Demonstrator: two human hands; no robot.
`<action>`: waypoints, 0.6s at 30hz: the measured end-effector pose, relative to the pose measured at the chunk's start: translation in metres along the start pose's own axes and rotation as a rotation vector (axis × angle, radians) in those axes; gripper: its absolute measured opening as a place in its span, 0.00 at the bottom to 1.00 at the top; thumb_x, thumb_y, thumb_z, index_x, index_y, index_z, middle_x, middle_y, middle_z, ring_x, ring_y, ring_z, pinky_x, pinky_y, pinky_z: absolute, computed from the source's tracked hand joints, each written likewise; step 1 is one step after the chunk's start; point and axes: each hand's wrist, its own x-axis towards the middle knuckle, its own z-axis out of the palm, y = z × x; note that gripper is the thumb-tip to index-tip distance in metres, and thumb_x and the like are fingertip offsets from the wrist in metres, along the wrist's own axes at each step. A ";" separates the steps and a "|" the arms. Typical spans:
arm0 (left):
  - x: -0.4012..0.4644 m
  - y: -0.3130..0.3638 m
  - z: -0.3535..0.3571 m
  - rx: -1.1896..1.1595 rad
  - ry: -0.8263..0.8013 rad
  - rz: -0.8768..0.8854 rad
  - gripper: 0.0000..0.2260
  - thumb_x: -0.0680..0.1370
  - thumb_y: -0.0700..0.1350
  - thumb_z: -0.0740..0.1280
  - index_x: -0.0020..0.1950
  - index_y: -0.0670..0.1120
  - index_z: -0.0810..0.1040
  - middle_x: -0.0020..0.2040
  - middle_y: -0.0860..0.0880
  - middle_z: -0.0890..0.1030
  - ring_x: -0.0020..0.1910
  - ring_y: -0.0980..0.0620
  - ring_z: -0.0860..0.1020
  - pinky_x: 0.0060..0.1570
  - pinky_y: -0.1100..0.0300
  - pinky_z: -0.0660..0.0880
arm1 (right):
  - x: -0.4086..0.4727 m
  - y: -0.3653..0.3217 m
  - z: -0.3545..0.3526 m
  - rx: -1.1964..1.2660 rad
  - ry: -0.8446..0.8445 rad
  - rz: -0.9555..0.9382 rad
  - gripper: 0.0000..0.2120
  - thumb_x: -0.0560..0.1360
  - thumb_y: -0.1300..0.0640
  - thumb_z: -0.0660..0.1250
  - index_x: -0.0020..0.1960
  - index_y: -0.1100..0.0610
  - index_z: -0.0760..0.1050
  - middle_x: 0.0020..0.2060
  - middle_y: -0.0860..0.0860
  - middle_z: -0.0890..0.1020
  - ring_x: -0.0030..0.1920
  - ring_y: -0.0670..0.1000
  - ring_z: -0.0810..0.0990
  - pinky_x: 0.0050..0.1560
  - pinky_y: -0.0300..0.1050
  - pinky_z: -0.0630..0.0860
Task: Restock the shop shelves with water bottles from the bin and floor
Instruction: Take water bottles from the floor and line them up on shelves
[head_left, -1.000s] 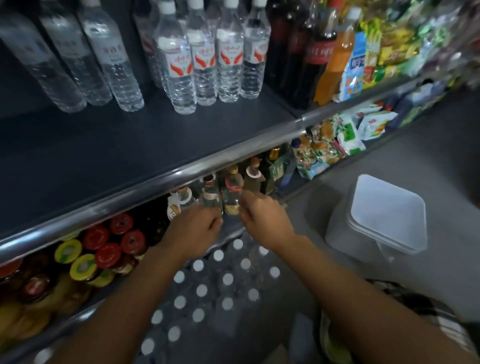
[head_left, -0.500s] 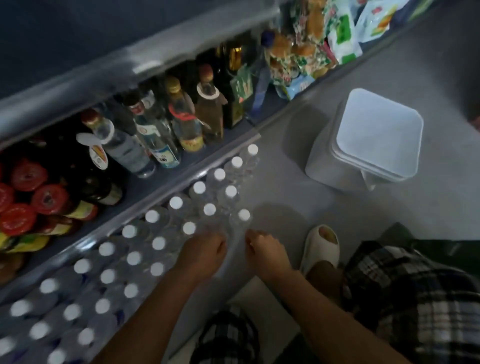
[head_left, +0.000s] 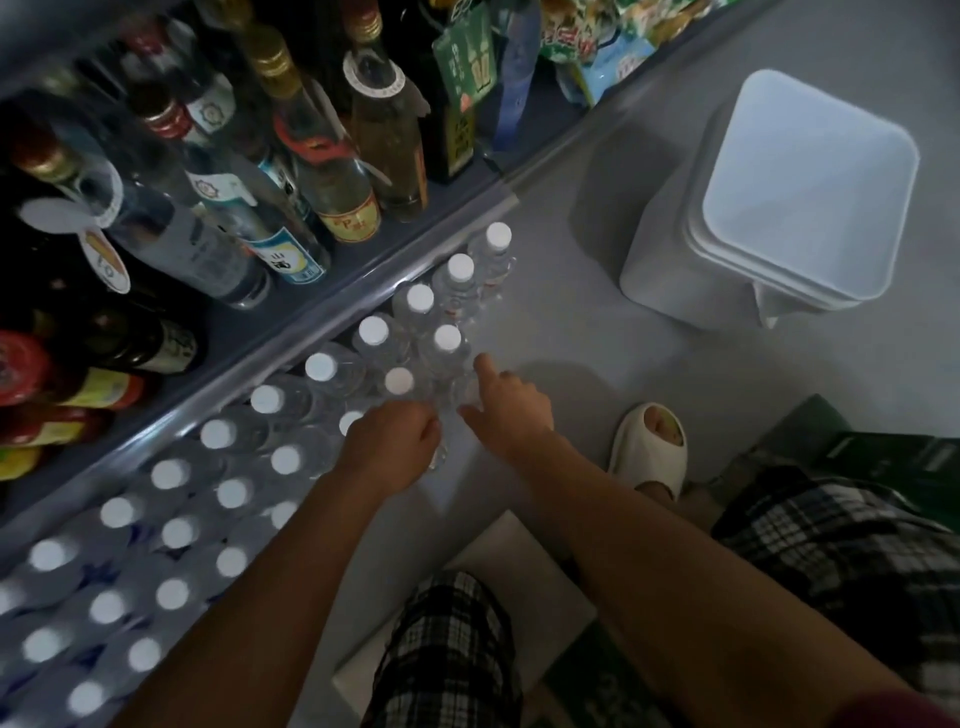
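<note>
Several clear water bottles with white caps (head_left: 371, 330) stand in rows on the grey floor along the foot of the shelf. My left hand (head_left: 389, 444) is at the near edge of the rows, its fingers curled round a water bottle (head_left: 439, 457) whose cap is hidden. My right hand (head_left: 511, 410) is just to the right of that bottle, with index finger and thumb stretched out and touching the neighbouring bottles (head_left: 447, 338). A grey bin with a white lid (head_left: 800, 171) stands on the floor at the upper right.
The lowest shelf (head_left: 363, 296) carries glass bottles of liquor and sauce (head_left: 332, 171) and red-capped jars (head_left: 21, 364). Snack packs (head_left: 597, 57) lie further along. My foot in a white slipper (head_left: 649, 447) and plaid shorts (head_left: 452, 654) are close below the hands.
My view dropped from the upper shelves to the floor. Both hands went down from the shelf edge to the floor bottles; the right index finger has stretched out.
</note>
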 end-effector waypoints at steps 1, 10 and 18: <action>0.002 0.000 -0.001 -0.001 0.000 0.003 0.12 0.81 0.50 0.58 0.48 0.46 0.78 0.49 0.44 0.81 0.51 0.43 0.79 0.45 0.54 0.72 | 0.004 -0.001 0.002 -0.027 -0.003 -0.013 0.25 0.76 0.46 0.64 0.67 0.55 0.60 0.56 0.60 0.77 0.56 0.64 0.77 0.51 0.54 0.73; 0.005 0.001 -0.024 -0.002 0.000 0.012 0.11 0.80 0.48 0.59 0.43 0.45 0.76 0.47 0.42 0.81 0.49 0.41 0.79 0.47 0.50 0.75 | 0.008 0.007 -0.022 -0.021 -0.006 -0.097 0.21 0.77 0.51 0.63 0.65 0.60 0.63 0.54 0.64 0.77 0.55 0.66 0.76 0.49 0.52 0.72; -0.007 0.025 -0.078 -0.048 0.115 0.081 0.11 0.79 0.48 0.60 0.44 0.43 0.77 0.44 0.43 0.81 0.46 0.41 0.79 0.43 0.52 0.75 | -0.025 -0.001 -0.117 0.017 0.139 -0.173 0.16 0.75 0.51 0.66 0.55 0.62 0.69 0.50 0.65 0.79 0.51 0.67 0.76 0.44 0.53 0.70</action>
